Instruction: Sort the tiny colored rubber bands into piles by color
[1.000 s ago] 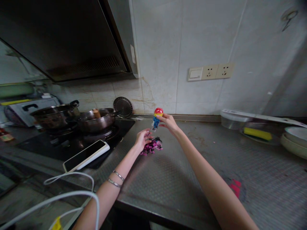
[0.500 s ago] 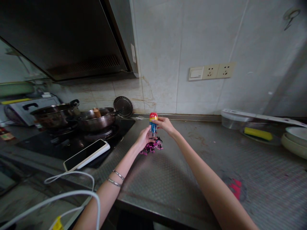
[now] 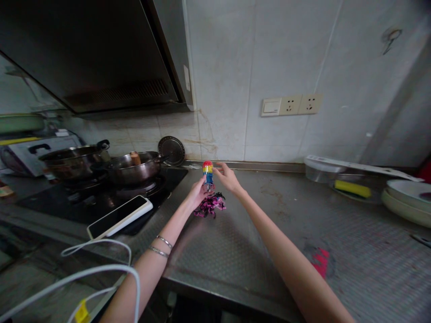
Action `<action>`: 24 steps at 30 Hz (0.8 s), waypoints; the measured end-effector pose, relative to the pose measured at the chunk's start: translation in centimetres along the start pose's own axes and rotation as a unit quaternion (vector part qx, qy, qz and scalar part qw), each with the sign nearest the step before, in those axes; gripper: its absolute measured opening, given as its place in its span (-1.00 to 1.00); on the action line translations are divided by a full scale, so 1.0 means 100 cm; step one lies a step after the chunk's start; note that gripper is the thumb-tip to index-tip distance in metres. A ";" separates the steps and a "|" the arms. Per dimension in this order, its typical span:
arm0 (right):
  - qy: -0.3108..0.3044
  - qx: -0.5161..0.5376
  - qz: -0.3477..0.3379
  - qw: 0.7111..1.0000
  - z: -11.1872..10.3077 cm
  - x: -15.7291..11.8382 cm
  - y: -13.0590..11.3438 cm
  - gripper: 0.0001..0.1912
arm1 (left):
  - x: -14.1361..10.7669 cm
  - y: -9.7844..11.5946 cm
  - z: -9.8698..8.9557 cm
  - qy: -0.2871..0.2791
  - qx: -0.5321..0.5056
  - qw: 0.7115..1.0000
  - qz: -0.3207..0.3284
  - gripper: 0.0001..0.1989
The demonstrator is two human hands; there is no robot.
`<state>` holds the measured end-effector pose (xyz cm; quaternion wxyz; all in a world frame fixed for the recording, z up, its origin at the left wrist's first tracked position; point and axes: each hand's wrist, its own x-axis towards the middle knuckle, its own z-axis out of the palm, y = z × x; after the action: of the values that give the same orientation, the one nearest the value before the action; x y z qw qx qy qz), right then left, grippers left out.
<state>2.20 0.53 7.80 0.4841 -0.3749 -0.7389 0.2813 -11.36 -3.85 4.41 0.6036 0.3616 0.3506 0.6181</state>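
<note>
My left hand is closed around a small clear bulb-shaped container with red, yellow and blue layers inside. Its rounded red part points up and its narrow neck points down. Just right of the container is my right hand, its fingers apart and nothing visible between them; whether a fingertip touches the container is hard to tell. Below my left hand, a loose pile of pink and black bands or strips lies on the metal counter.
Left are a hob with two pans, a white device and its cable. At right stand a clear tub, a yellow sponge and stacked bowls. Near the front right lies a clear bag with red contents.
My right hand has let go of the container and its fingers have spread. My left hand still holds the container, now slightly lower and further left in view.
</note>
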 end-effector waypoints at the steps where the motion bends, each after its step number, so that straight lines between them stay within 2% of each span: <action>1: 0.013 -0.030 -0.007 0.999 0.000 -0.002 0.000 -0.59 | 0.001 0.000 0.000 0.012 -0.004 1.000 0.001 -0.73; 5: 0.035 -0.118 -0.025 0.992 -0.007 -0.016 -0.005 -0.77 | 0.003 0.001 -0.001 0.023 -0.022 0.999 0.008 -0.71; 9: -0.024 -0.197 -0.038 0.979 -0.012 -0.039 -0.016 -0.78 | 0.003 0.002 -0.002 0.007 -0.041 0.999 0.005 -0.70; 13: -0.099 -0.293 -0.051 0.950 -0.010 -0.060 -0.024 -0.66 | 0.005 0.001 -0.005 0.003 -0.056 0.998 -0.001 -0.68; 18: -0.134 -0.400 -0.052 0.905 -0.002 -0.075 -0.023 -0.44 | 0.007 -0.003 -0.006 0.002 -0.057 0.998 -0.004 -0.68; 24: -0.164 -0.440 -0.034 0.882 0.004 -0.080 -0.020 -0.30 | 0.002 -0.006 0.000 -0.065 -0.035 0.997 -0.010 -0.75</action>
<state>3.32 -7.23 5.16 0.1506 -0.4722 -0.8679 -0.0321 -11.08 -3.62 3.86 0.6430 0.3762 0.2926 0.5994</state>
